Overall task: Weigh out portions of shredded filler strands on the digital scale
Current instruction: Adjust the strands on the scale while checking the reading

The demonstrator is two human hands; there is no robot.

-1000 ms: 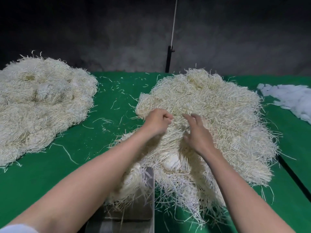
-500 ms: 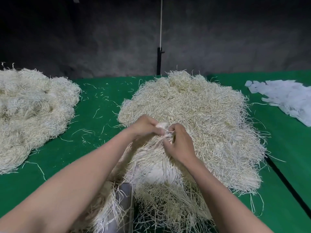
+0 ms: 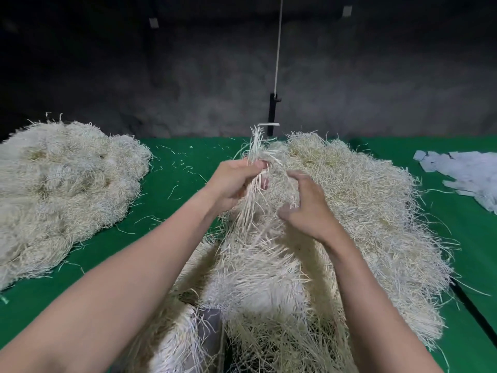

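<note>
covering nearly the whole view, a green tabletop [image 3: 172,211] carries everything. the biggest heap of shredded filler strands [image 3: 376,211] runs from the middle of the far edge down to the near edge, right of centre. a second heap [image 3: 61,184], a little smaller, lies along the left edge, with green cloth and stray strands between the two. pale paper scraps [image 3: 468,173] lie at the right edge, apart from the big heap. both bare forearms reach in from the near edge over the big heap. the left hand [image 3: 234,184] is closed in a fist around a tuft [image 3: 256,146] of strands; its ends stick up above the knuckles and the rest trails down into the heap. the right hand [image 3: 309,211] hovers just beside it, fingers half-bent like a claw and well apart from the thumb, gripping nothing. a grey sliver of the scale [image 3: 211,325] shows at the near edge, mostly buried under strands. a thin black pole [image 3: 273,114] stands at the far edge.
</note>
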